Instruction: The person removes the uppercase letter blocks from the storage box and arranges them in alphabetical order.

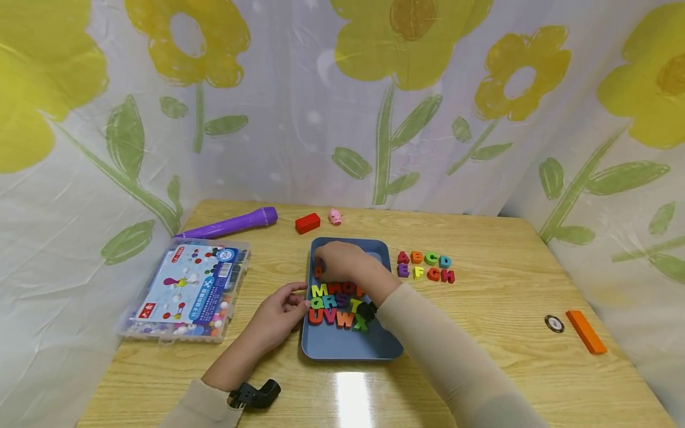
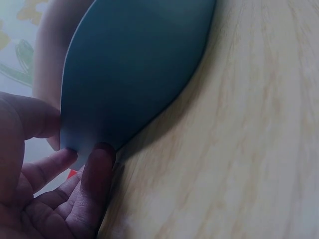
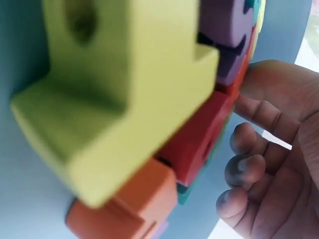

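A blue-grey tray [image 1: 354, 350] holds rows of colourful toy letters, among them a yellow M [image 1: 319, 290], a red U [image 1: 316, 316] and a green X [image 1: 360, 323]. My left hand [image 1: 279, 315] grips the tray's left rim, fingertips [image 2: 98, 169] against the outer wall. Over the tray's far left part, my right hand [image 1: 342, 261] pinches an orange letter [image 1: 318, 271]; the hand hides much of that letter and the letters beneath. Close in the right wrist view stands a yellow letter [image 3: 149, 84], and the other fingers [image 3: 244, 169] curl loosely.
Right of the tray lie letters A to H, including a blue D [image 1: 445, 261]. A clear box [image 1: 182, 291] with a molecule-model label sits left. Behind are a purple tube [image 1: 230, 224], red block [image 1: 307, 223] and pink pig [image 1: 335, 217]. An orange block [image 1: 585, 331] and round chip [image 1: 554, 323] lie right.
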`<action>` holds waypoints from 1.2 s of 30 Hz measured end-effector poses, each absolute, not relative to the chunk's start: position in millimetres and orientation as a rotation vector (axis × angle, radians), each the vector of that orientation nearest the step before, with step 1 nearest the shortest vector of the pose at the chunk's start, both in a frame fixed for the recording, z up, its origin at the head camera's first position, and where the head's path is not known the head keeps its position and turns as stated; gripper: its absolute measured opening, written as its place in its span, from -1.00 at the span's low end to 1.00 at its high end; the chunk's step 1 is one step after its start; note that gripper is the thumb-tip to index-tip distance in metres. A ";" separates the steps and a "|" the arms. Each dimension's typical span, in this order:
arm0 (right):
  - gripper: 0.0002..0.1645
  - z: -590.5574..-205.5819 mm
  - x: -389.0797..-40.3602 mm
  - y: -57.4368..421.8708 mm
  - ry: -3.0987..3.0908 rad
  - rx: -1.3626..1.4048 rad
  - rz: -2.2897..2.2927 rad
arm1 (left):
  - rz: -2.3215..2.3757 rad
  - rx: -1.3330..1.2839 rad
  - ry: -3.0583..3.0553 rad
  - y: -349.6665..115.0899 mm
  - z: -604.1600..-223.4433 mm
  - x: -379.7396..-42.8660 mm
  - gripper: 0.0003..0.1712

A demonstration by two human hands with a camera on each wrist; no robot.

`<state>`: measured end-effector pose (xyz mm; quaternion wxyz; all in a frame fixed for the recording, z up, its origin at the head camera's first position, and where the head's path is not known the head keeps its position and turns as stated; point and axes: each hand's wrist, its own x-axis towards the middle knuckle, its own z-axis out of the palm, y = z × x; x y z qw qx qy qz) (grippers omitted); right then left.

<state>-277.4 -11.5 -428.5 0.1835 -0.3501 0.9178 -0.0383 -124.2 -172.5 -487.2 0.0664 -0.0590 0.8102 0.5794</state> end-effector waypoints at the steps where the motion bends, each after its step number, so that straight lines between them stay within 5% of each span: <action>1: -0.62 -426.8 -277.3 -10.0 2.586 -0.987 -0.132 | 1.746 -0.180 2.443 -172.5 -487.1 -124.3 -0.47; 11: -0.72 -376.9 -271.5 84.3 2.726 -0.959 -0.540 | 1.732 -0.176 2.446 -172.6 -489.4 -125.1 -0.46; 20: -0.75 -404.3 -259.6 173.9 2.776 -0.680 -0.547 | 1.696 -0.198 2.458 -173.0 -491.0 -126.5 -0.45; 36: -0.74 -442.2 -255.3 182.2 2.762 -0.660 -0.461 | 1.724 -0.178 2.440 -173.3 -490.7 -125.1 -0.45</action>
